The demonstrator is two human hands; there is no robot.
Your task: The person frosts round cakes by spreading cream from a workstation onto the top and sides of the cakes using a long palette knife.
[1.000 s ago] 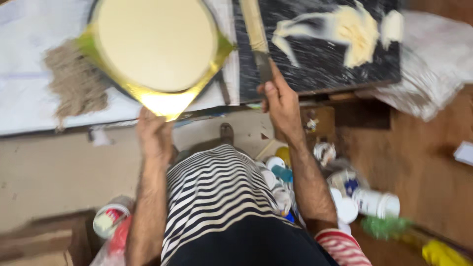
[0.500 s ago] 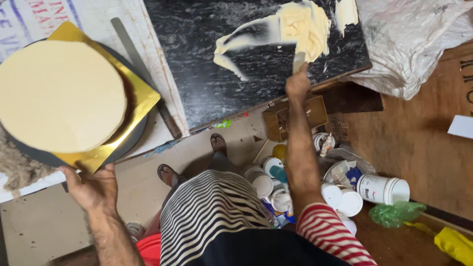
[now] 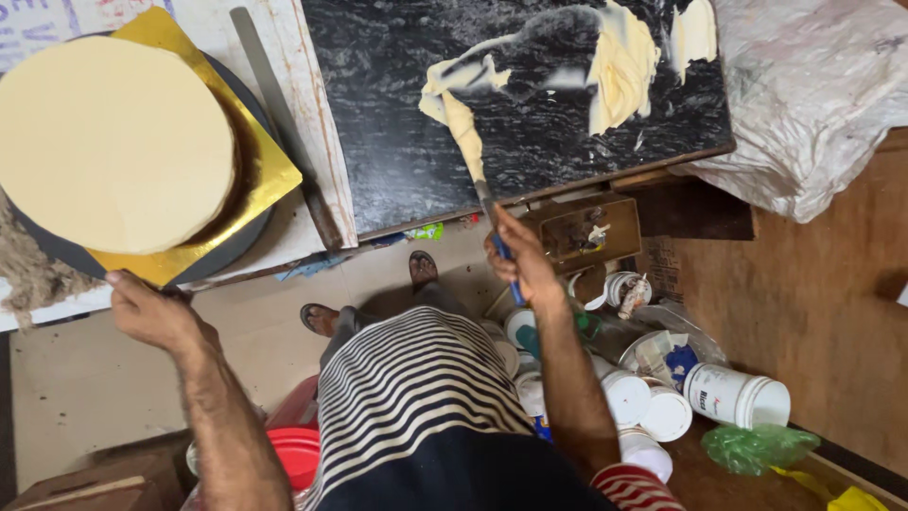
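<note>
**Spatula loaded at the slab; cake held at the turntable edge**

Right hand (image 3: 522,267): closed in a full grip round the blue handle of a long palette spatula (image 3: 470,142). The blade reaches up onto the black marbled slab (image 3: 378,123) and is coated along its length with pale yellow cream. Half a second ago this hand stood further right, at the large cream patch; the blade tip now lies at the left end of the smeared cream (image 3: 619,66). Judgement: cream has been gathered along the slab onto the blade, so the tool is charged for spreading.

Left hand (image 3: 151,310): fingers curled under the near edge of the dark round turntable (image 3: 236,241), to the left of the slab. Whether it grips or merely steadies cannot be told. The turntable has swung further left and lower in view than before.

The cake (image 3: 109,142) sits on the turntable on a square gold board (image 3: 274,175), left of the slab. Its top is flat, matt and smooth, a pale cream disc; a darker brown side shows at its right edge.

Between cake and slab a long, flat metal scraper (image 3: 284,123) lies on the white counter (image 3: 312,142). Right of the slab is a crumpled white plastic sheet (image 3: 813,95). Below the slab, on the floor, stand white lidded tubs (image 3: 733,396), glossy and cylindrical.
</note>
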